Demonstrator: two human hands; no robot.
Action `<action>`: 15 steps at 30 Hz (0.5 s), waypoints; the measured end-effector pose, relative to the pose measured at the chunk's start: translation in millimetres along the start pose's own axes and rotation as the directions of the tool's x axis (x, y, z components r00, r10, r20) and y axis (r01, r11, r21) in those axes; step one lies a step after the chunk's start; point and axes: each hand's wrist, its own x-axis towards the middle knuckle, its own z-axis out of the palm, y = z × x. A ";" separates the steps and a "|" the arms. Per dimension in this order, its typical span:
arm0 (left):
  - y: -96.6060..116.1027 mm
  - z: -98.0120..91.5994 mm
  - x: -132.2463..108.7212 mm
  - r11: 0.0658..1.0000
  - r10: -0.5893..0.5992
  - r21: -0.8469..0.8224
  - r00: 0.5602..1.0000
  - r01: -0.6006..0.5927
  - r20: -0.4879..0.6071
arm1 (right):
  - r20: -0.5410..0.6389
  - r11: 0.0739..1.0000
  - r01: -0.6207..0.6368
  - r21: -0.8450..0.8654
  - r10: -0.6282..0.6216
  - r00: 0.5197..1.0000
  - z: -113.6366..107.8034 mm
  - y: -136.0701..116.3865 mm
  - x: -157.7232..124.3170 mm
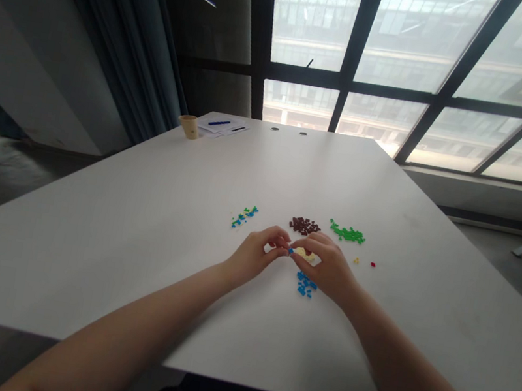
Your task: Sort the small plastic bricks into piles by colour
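Note:
Both hands meet over the table among piles of small toy bricks. My left hand (257, 249) is closed, its thumb and fingertips pinching at one side of a small blue brick (290, 251). From the other side, the thumb and forefinger of my right hand (328, 264) pinch the same brick. Whether another small piece is joined to it cannot be made out. Pale yellow bricks (304, 254) lie partly hidden behind the right fingers. Nearer to me, a pile of blue bricks (305, 284) lies just below the right hand.
Beyond the hands are dark brown bricks (304, 225) and green bricks (348, 233). Mixed blue, green and yellow pieces (244, 216) lie left. A red brick (373, 264) and a yellow piece (356, 260) sit right. A paper cup (189, 127) and papers with a pen (219, 123) stand far back on the white table (139, 216).

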 end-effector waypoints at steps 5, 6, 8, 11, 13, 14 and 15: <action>-4.2 -2.0 2.3 0.997 -0.015 0.078 0.998 0.010 0.062 | 0.210 0.990 -0.090 -0.107 0.111 0.971 -7.6 3.8 -1.7; -5.5 -2.6 2.9 0.995 -0.015 0.098 0.998 0.008 0.064 | 0.263 0.988 -0.095 -0.121 0.124 0.957 -8.4 4.6 -2.5; -8.6 -3.5 3.9 0.992 -0.018 0.129 0.998 0.009 0.068 | 0.351 0.986 -0.091 -0.137 0.135 0.927 -9.0 5.5 -4.4; -12.4 -4.3 4.6 0.988 -0.027 0.153 0.996 0.014 0.085 | 0.423 0.983 -0.094 -0.156 0.152 0.893 -7.7 4.8 -6.6; -13.5 -4.6 4.5 0.987 -0.029 0.163 0.995 0.013 0.096 | 0.452 0.980 -0.110 -0.167 0.176 0.875 -6.0 4.2 -7.6; -13.5 -4.7 4.2 0.986 -0.028 0.167 0.995 0.011 0.100 | 0.465 0.978 -0.119 -0.172 0.187 0.865 -5.2 4.1 -7.9; -13.1 -4.8 3.9 0.985 -0.027 0.170 0.994 0.009 0.103 | 0.478 0.977 -0.126 -0.175 0.196 0.856 -4.4 4.4 -8.2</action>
